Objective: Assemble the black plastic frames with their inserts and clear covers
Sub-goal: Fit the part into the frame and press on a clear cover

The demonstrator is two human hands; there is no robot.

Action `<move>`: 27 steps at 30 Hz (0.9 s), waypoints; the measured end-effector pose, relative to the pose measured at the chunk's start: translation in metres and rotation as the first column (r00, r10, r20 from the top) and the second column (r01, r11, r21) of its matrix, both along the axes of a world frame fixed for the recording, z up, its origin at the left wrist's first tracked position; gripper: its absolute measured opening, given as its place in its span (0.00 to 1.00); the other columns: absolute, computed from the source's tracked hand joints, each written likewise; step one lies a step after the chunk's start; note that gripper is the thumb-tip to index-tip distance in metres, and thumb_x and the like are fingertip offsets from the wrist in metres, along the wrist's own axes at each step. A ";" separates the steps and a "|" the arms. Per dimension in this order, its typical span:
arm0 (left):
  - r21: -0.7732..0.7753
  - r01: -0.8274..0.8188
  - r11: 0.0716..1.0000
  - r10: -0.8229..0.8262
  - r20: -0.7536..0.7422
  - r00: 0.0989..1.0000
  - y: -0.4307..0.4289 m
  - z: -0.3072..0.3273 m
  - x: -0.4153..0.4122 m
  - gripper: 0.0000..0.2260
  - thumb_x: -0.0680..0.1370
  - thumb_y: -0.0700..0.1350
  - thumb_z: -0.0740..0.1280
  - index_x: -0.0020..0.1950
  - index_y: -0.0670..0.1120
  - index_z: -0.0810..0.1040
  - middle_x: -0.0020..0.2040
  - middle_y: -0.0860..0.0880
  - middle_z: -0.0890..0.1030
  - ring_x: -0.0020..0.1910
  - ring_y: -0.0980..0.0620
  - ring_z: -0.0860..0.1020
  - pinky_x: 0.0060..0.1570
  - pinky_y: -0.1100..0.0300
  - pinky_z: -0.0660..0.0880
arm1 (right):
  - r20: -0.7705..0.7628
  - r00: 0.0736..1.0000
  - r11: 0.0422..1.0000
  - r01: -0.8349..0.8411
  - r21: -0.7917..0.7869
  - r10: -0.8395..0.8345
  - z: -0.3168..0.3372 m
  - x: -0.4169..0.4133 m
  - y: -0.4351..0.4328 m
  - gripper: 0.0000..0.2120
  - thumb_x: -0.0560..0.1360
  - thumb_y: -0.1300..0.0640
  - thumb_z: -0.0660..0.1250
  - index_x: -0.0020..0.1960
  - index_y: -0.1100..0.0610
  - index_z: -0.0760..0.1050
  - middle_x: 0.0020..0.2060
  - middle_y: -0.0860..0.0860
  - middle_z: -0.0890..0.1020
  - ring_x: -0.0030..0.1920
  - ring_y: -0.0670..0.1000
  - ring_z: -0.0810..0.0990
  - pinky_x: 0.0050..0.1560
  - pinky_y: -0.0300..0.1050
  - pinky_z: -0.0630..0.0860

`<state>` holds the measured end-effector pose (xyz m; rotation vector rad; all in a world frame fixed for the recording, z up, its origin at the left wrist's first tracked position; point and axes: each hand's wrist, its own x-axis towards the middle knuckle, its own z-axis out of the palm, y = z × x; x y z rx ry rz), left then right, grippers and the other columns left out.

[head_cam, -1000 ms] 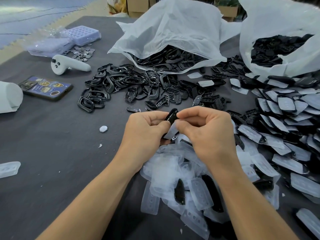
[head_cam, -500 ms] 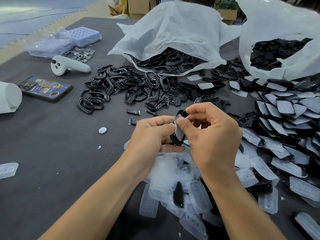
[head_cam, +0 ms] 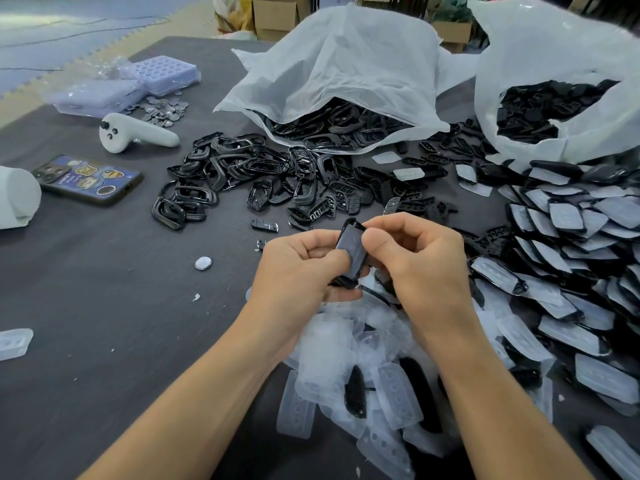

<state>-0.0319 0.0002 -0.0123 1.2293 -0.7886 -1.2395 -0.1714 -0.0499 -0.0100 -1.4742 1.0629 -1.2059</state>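
Note:
Both hands hold one black plastic frame (head_cam: 353, 252) with a clear cover on its face, above the table's middle. My left hand (head_cam: 298, 268) grips its lower left side, thumb on the cover. My right hand (head_cam: 419, 261) pinches its upper right edge, thumb pressing the cover. Loose clear covers (head_cam: 349, 379) lie heaped under my wrists. Empty black frames (head_cam: 221, 174) are spread behind, and small black inserts (head_cam: 349, 199) lie beside them. Finished pieces (head_cam: 571, 233) are stacked in rows at the right.
Two white bags of black parts stand at the back: bag (head_cam: 346, 74) and bag (head_cam: 568, 84). A phone (head_cam: 86, 178), a white controller (head_cam: 135, 135), coin cells (head_cam: 162, 109) and blister packs (head_cam: 138, 81) lie at the left. One loose cell (head_cam: 203, 263) sits near my left hand.
The frame has turned from edge-on to face the camera, with the clear cover now lying on it. Both hands have shifted slightly away from me and my right thumb has come onto the cover.

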 end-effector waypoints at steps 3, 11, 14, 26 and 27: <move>0.002 0.018 1.000 -0.018 -0.009 1.000 0.000 -0.001 0.001 0.09 0.79 0.32 0.70 0.54 0.43 0.86 0.44 0.41 0.88 0.42 0.49 0.87 0.36 0.58 0.83 | -0.041 0.999 1.000 -0.010 -0.012 0.009 -0.002 0.000 0.000 0.06 0.69 0.61 0.75 0.43 0.50 0.85 0.35 0.48 0.87 0.34 0.45 0.84 0.36 0.34 0.78; 0.010 0.058 0.998 -0.059 0.105 0.993 -0.001 -0.002 0.005 0.09 0.78 0.33 0.72 0.53 0.45 0.86 0.44 0.43 0.88 0.44 0.50 0.87 0.40 0.58 0.84 | -0.083 0.995 0.998 0.062 0.004 -0.062 -0.005 0.002 -0.001 0.08 0.69 0.59 0.75 0.43 0.46 0.84 0.35 0.47 0.86 0.35 0.47 0.84 0.37 0.38 0.79; 0.002 0.027 1.000 -0.028 0.117 0.993 -0.002 -0.001 0.003 0.07 0.79 0.34 0.71 0.52 0.43 0.86 0.42 0.42 0.88 0.41 0.51 0.86 0.37 0.58 0.83 | -0.085 0.995 0.999 0.053 0.005 -0.052 -0.004 0.002 0.001 0.08 0.70 0.62 0.76 0.42 0.49 0.84 0.35 0.47 0.86 0.34 0.46 0.83 0.37 0.36 0.79; -0.061 0.058 0.996 -0.040 0.261 0.964 -0.001 -0.002 0.001 0.10 0.80 0.33 0.69 0.47 0.46 0.86 0.39 0.41 0.87 0.36 0.50 0.85 0.33 0.58 0.83 | -0.087 0.996 0.999 0.035 0.012 -0.033 0.001 0.006 0.005 0.11 0.75 0.64 0.73 0.39 0.50 0.81 0.25 0.41 0.78 0.24 0.40 0.73 0.26 0.31 0.69; -0.071 0.055 0.996 -0.033 0.280 0.959 -0.001 -0.002 0.001 0.10 0.80 0.33 0.69 0.47 0.47 0.86 0.37 0.42 0.87 0.35 0.51 0.85 0.33 0.58 0.83 | -0.096 0.994 0.999 0.049 0.003 -0.049 0.000 0.006 0.005 0.11 0.75 0.64 0.73 0.38 0.50 0.80 0.25 0.40 0.78 0.24 0.40 0.73 0.27 0.30 0.69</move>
